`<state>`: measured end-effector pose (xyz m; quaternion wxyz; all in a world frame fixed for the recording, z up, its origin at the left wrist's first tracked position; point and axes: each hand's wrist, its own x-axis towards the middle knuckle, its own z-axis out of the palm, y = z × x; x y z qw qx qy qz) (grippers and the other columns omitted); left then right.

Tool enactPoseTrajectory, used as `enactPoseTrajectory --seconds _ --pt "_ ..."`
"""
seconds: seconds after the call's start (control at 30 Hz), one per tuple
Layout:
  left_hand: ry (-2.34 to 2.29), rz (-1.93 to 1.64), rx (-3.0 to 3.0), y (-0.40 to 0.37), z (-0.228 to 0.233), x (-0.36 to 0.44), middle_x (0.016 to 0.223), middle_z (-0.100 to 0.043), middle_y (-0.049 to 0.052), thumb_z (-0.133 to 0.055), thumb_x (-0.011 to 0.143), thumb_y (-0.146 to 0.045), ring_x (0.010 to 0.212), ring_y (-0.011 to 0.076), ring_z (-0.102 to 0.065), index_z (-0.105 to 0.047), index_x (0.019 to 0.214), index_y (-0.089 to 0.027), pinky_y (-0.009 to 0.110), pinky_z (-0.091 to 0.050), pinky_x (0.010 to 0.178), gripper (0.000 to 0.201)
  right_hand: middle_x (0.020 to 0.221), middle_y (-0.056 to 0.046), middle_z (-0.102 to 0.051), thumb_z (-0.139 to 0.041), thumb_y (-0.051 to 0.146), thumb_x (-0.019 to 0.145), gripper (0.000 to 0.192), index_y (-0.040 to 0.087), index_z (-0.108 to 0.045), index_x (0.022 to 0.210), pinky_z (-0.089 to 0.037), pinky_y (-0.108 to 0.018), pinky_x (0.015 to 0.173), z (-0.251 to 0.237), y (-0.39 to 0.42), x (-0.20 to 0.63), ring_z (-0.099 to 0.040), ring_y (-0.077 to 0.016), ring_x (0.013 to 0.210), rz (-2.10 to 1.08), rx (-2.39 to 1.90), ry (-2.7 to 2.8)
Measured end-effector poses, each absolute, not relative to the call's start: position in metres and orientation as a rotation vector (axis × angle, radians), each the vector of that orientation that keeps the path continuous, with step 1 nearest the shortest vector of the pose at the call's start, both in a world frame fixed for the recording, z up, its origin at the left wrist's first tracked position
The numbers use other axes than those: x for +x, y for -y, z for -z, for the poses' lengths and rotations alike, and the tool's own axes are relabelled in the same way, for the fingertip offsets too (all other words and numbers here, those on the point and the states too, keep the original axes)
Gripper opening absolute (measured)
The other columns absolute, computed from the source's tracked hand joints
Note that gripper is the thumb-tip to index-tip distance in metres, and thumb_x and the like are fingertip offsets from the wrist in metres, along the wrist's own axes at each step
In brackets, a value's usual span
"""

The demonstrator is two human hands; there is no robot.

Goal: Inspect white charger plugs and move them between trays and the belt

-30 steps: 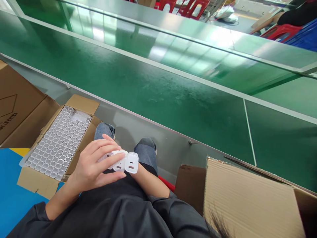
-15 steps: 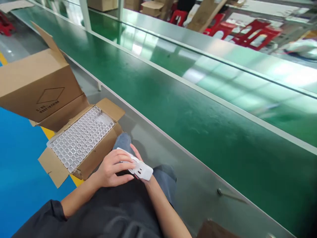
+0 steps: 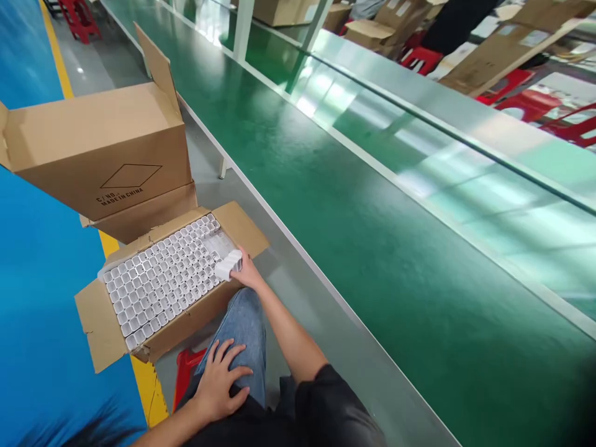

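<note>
Right hand [image 3: 246, 273] is out over the near corner of the open carton [image 3: 100, 320] on the floor, fingers closed around white charger plugs [image 3: 228, 266]; they look like two or three bunched together, though the exact count can't be told from here. The plugs hang just above the tray of white chargers [image 3: 162, 276], which fills the carton in tight rows, far too many and too small to count. Left hand [image 3: 218, 382] lies flat on the jeans-clad thigh [image 3: 246, 335], fingers spread wide, gripping nothing. One red stool [image 3: 186, 372] peeks out beneath that leg. Behind the open carton stand two more cardboard boxes, stacked: the upper box [image 3: 102, 149] with a diamond mark and "MADE IN CHINA" printed on its side, flaps up, on top of the lower box [image 3: 144, 214]. To the right runs one long green conveyor belt [image 3: 354, 217], and across it more cartons and red stools [image 3: 526, 99] are scattered.
</note>
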<state>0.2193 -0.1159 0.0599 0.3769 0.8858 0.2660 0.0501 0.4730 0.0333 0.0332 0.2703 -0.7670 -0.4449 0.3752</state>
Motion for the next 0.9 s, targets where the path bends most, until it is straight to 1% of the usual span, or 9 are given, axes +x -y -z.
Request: enactPoseTrajectory --seconds 0.07,0.17,0.23,0.3,0.43,0.57,0.73,0.9 --pt "-0.730 -0.086 2.275 0.111 -0.056 0.216 0.147 -0.055 0.001 -0.070 0.080 -0.030 0.139 0.0351 -0.045 -0.072 0.112 -0.038 0.068 -0.037 0.113 0.033 0.146 -0.020 -0.044 -0.076 0.034 0.067 0.104 0.018 -0.024 0.156 -0.032 -0.043 0.113 -0.020 -0.086 0.478 -0.042 -0.0337 0.137 -1.001 -2.169 1.263" --pt "-0.821 -0.095 2.298 0.106 -0.051 0.213 0.145 -0.057 0.001 -0.069 0.079 -0.028 0.136 0.0364 -0.049 -0.072 0.112 -0.040 0.068 -0.041 0.110 0.036 0.143 -0.024 -0.044 -0.077 0.043 0.068 0.106 0.016 -0.025 0.156 -0.032 -0.048 0.110 0.000 -0.147 0.479 -0.043 -0.0391 0.134 -0.982 -2.316 1.335" --pt "-0.842 -0.105 2.325 0.104 -0.048 0.210 0.145 -0.056 0.001 -0.069 0.079 -0.028 0.135 0.0368 -0.050 -0.072 0.114 -0.041 0.067 -0.044 0.108 0.037 0.144 -0.026 -0.042 -0.078 0.046 0.068 0.107 0.015 -0.025 0.156 -0.030 -0.048 0.110 0.012 -0.175 0.474 -0.042 -0.0407 0.135 -0.969 -2.391 1.379" --pt "-0.844 -0.111 2.360 0.103 -0.044 0.206 0.146 -0.056 0.002 -0.069 0.080 -0.029 0.134 0.0370 -0.051 -0.071 0.115 -0.041 0.066 -0.046 0.106 0.038 0.145 -0.026 -0.041 -0.079 0.047 0.068 0.107 0.016 -0.026 0.156 -0.029 -0.047 0.111 0.022 -0.192 0.466 -0.039 -0.0404 0.136 -0.963 -2.441 1.420" --pt "-0.886 -0.125 2.429 0.101 -0.035 0.199 0.145 -0.056 0.002 -0.068 0.077 -0.023 0.133 0.0363 -0.052 -0.071 0.115 -0.040 0.065 -0.049 0.103 0.042 0.147 -0.028 -0.039 -0.077 0.048 0.072 0.102 0.014 -0.027 0.155 -0.029 -0.046 0.109 0.038 -0.205 0.450 -0.036 -0.0401 0.138 -0.940 -2.519 1.433" --pt "-0.918 -0.197 2.474 0.104 -0.027 0.198 0.140 -0.061 0.001 -0.069 0.074 -0.025 0.129 0.0346 -0.056 -0.072 0.110 -0.042 0.060 -0.053 0.099 0.040 0.148 -0.026 -0.037 -0.071 0.052 0.077 0.095 0.015 -0.028 0.154 -0.030 -0.045 0.108 0.048 -0.207 0.443 -0.038 -0.0379 0.136 -0.908 -2.541 1.404" --pt "-1.050 -0.193 2.406 0.107 -0.031 0.205 0.134 -0.065 -0.001 -0.069 0.069 -0.018 0.127 0.0342 -0.058 -0.075 0.102 -0.041 0.060 -0.048 0.105 0.040 0.146 -0.023 -0.040 -0.069 0.054 0.077 0.093 0.016 -0.030 0.153 -0.033 -0.044 0.106 0.054 -0.210 0.442 -0.038 -0.0367 0.135 -0.864 -2.512 1.364" --pt "-1.048 -0.166 2.418 0.105 -0.037 0.208 0.132 -0.066 -0.001 -0.069 0.070 -0.019 0.126 0.0336 -0.057 -0.076 0.100 -0.041 0.060 -0.049 0.104 0.037 0.144 -0.022 -0.040 -0.071 0.053 0.076 0.089 0.017 -0.035 0.150 -0.036 -0.046 0.105 0.058 -0.210 0.440 -0.038 -0.0378 0.134 -0.849 -2.482 1.307"
